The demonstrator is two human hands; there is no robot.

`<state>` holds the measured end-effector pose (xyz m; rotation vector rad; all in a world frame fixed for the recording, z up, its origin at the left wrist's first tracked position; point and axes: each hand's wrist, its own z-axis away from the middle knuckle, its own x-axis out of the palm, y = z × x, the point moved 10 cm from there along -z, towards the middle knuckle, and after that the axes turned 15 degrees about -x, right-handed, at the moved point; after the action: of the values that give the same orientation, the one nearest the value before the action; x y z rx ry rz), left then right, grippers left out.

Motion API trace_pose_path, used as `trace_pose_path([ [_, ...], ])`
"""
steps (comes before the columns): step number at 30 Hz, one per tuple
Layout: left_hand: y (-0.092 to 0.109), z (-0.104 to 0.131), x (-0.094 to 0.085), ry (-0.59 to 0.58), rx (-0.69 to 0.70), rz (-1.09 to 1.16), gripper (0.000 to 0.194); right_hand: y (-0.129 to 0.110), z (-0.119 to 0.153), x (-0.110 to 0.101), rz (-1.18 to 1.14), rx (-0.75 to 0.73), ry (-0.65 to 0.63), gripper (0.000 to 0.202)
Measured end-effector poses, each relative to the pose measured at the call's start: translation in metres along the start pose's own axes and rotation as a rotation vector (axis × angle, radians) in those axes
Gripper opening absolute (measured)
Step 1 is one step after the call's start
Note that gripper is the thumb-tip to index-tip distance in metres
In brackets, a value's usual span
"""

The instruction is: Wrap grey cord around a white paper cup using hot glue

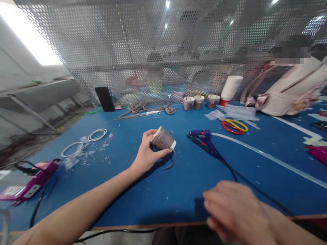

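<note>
My left hand (pixel 149 149) is closed around a small paper cup (pixel 163 139), tilted on its side above the blue table. Grey-brown yarn winds around most of the cup, leaving a white band at one end, and a loose yarn tail (pixel 168 166) hangs below it. My right hand (pixel 232 207), blurred by motion, hovers over the near table edge; its fingers look curled, but whether they hold anything is unclear. Between and beyond the hands lies a blue glue gun (pixel 204 136), its nozzle toward the cup and a long clear glue stick (pixel 258 151) in its back.
Grey yarn (pixel 139 108), a black phone (pixel 104 98), yarn-wrapped cups (pixel 198 101) and stacked paper cups (pixel 232 86) line the perforated screen. Red and yellow rings (pixel 235 126) lie right, near a pink bag (pixel 286 90). White rings (pixel 97 135) and a magenta box (pixel 32 180) are left.
</note>
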<state>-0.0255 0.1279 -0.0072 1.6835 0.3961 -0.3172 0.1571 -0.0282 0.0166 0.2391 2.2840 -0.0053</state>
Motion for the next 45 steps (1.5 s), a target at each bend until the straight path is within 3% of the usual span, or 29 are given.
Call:
trace_pose_path([
  [2,-0.001,0.0,0.001,-0.01,-0.011,0.013,0.041,0.037,0.019,-0.024,0.115,0.16,0.06,0.007],
  [4,-0.002,0.0,0.003,-0.019,-0.017,0.023,0.043,0.087,0.043,-0.039,0.188,0.448,0.05,0.018],
  [7,-0.002,-0.001,0.005,-0.028,-0.025,0.016,0.044,0.143,0.069,-0.042,0.192,0.767,0.01,0.021],
  [10,-0.002,-0.001,0.006,-0.036,-0.017,0.006,0.044,0.173,0.066,-0.013,-0.034,0.866,-0.037,0.027],
  [13,-0.003,-0.001,0.006,-0.037,-0.008,-0.018,0.044,0.186,0.053,0.018,-0.204,0.882,-0.094,0.025],
  [15,-0.004,-0.002,0.006,-0.039,-0.011,-0.023,0.044,0.191,0.049,0.027,-0.229,0.905,-0.087,0.019],
  [20,-0.011,-0.003,0.006,-0.042,-0.047,-0.017,0.043,0.181,0.05,0.024,-0.33,0.932,0.06,0.021],
  [25,-0.01,-0.002,0.006,-0.016,-0.043,-0.044,0.041,0.143,0.047,0.021,-0.398,0.979,0.048,0.023],
  [29,-0.004,0.0,0.007,-0.001,-0.015,-0.083,0.041,0.122,0.032,0.021,-0.365,0.885,0.011,0.028],
  [38,0.007,0.007,0.009,0.029,0.072,-0.14,0.04,0.114,0.022,0.024,-0.296,0.772,0.007,0.027],
  [45,0.004,0.007,0.011,0.018,0.068,-0.084,0.044,0.098,0.011,0.027,-0.296,0.57,0.02,0.016],
])
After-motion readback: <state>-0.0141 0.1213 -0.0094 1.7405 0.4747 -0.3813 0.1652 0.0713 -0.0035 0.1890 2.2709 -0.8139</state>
